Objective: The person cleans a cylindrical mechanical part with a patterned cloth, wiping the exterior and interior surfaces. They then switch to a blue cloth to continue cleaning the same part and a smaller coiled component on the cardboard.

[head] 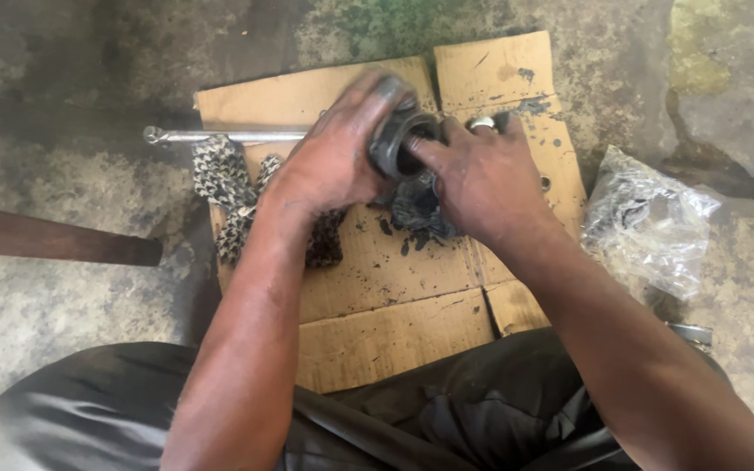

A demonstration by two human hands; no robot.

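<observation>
My left hand (pixel 338 153) grips a dark, greasy round metal part (pixel 401 144) shaped like a thick ring, held above a sheet of cardboard (pixel 377 296). My right hand (pixel 482 179) is against the part's open face, with a finger pushed into its centre hole. A ring shows on one finger of my right hand. Dark grease smears both hands. Under them lies a patterned black-and-white rag (pixel 229 187) and a dark greasy cloth (pixel 416 214).
A long metal bar (pixel 220 136) lies across the cardboard's far left edge. A crumpled clear plastic bag (pixel 647 218) sits on the concrete floor at the right. A brown rod (pixel 54 237) reaches in from the left. My dark trousers fill the bottom.
</observation>
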